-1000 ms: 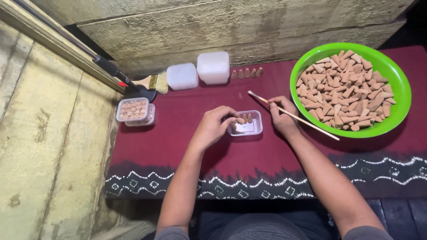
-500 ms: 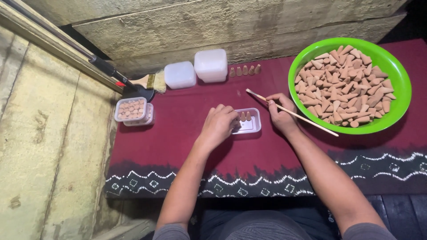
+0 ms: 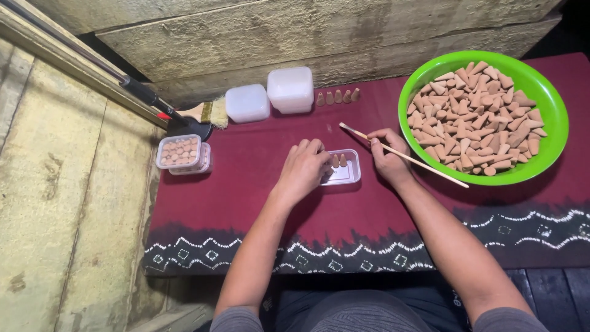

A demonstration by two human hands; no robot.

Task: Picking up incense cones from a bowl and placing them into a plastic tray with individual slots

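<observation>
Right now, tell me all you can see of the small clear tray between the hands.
The tray is a small, shallow, clear rectangular box with rounded corners, plastic by its look, lying flat and open on the maroon cloth. A few tan cones stand at its far left end; the rest looks bare. The left hand touches its left edge, fingers over the cones. The right hand, holding a thin stick, is just right of it.

Both hands forward, left hand (image 3: 302, 167) curled palm-down, right hand (image 3: 387, 157) pinched
</observation>
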